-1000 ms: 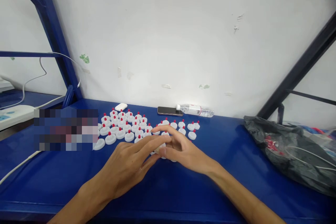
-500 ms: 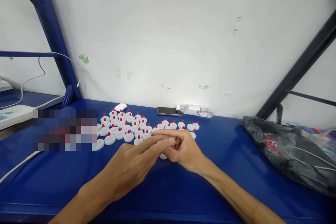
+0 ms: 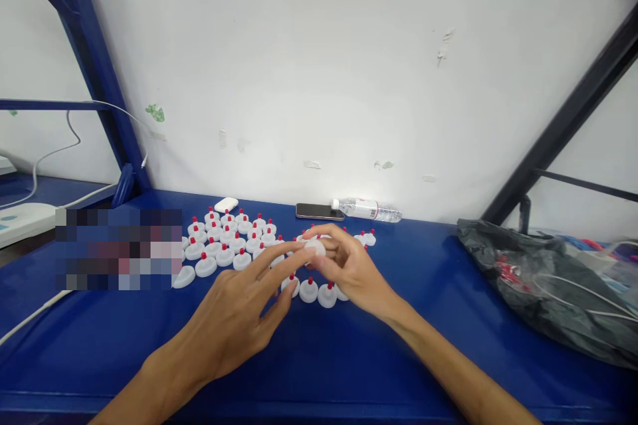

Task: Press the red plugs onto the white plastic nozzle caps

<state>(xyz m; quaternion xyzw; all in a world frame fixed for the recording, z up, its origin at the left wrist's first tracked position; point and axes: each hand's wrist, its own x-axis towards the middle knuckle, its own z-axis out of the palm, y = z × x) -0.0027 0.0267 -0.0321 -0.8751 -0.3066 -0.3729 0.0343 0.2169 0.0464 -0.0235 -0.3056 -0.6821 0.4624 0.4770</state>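
Both my hands meet over a blue table (image 3: 349,358). My right hand (image 3: 351,269) pinches a white cap (image 3: 315,248) between thumb and fingers, lifted a little off the surface. The fingers of my left hand (image 3: 239,312) stretch toward that cap, the index fingertip touching it. Just below the hands, three white caps with red tips (image 3: 309,290) stand in a row. Several more such caps (image 3: 226,242) are laid out in rows to the left and behind.
A phone (image 3: 319,211) and a lying water bottle (image 3: 366,210) rest against the white wall. A black plastic bag (image 3: 543,285) with white cables sits at the right. A blurred patch (image 3: 117,249) covers part of the left. White cords run along the left side.
Both hands have risen from the table and moved slightly back. The right hand has lifted a white cap, uncovering the three caps beneath.
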